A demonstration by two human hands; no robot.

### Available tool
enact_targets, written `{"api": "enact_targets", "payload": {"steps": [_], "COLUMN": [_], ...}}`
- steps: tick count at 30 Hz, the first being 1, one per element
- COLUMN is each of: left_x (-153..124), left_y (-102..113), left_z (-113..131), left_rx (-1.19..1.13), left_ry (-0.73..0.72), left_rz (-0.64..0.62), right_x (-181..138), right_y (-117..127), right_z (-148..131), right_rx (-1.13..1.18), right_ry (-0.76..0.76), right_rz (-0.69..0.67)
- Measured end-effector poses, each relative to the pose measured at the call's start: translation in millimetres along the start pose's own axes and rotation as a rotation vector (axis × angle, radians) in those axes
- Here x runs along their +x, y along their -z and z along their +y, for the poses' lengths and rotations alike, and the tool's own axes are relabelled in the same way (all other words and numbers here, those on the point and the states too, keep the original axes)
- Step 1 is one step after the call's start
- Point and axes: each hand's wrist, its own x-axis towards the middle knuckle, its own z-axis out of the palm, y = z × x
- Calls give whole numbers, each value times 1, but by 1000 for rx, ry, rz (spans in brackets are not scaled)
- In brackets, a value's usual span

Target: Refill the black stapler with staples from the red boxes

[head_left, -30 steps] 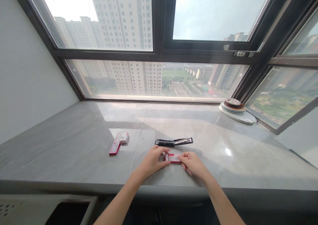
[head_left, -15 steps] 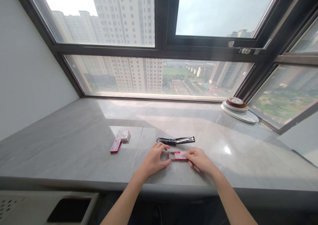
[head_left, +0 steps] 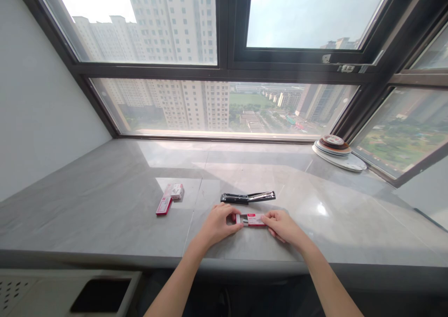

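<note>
A small red-and-white staple box lies low over the counter in front of me, its inner tray partly out at the left. My left hand has thumb and fingers closed on the white end of that tray. Pinched at the box's right end is the printed sleeve, in my right hand. Dark grey staples show in the gap between tray end and sleeve. Just beyond the hands, a black stapler lies opened out flat, its metal channel exposed.
To the left, a red-and-white box lies against another small box. Stacked plates stand at the back right corner by the window. The grey counter has its front edge close to my forearms.
The tray has slid leftward out of the sleeve, and its white end and staples now show. My left hand has closed onto the tray's end; the right hand has barely moved.
</note>
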Motion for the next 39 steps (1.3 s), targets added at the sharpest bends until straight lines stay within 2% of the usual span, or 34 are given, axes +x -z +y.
{"api": "enact_targets", "payload": {"steps": [3,5,7,9,12,15,17,26,29,34,39], "left_x": [1,1,1,1,0,0,0,1,1,1,-1], "left_y": [-1,-1,-1,-1,-1,-1,-1,-1,-1,0,0], "left_z": [0,0,-1,-1,-2,-2,-1,-3,-3,-1,0], "left_rx": [11,16,17,16,22,30,34,37,35,42,42], "left_ry": [0,-1,-5,-11,-18,-21,-27,-31,-34,-30,-17], "left_rz": [10,10,6,0,-2,-6,-11,-1,-4,-13,2], "right_x": [-3,-5,-8,-9,-5,6,14,10,9,12,8], "right_y": [7,9,9,5,-8,-21,-26,-20,-19,-23,-13], "right_z": [1,-4,-14,-31,-57,-75,-80,-63,-62,-74,-63], "right_rx": [-45,-135,-256,-384,-601,-828,-898,-877,-847,-888,-665], "right_ry": [-22,8,107,251,411,486,516,532,530,538,559], "right_rz": [16,102,228,276,183,102,77,113,77,5,44]}}
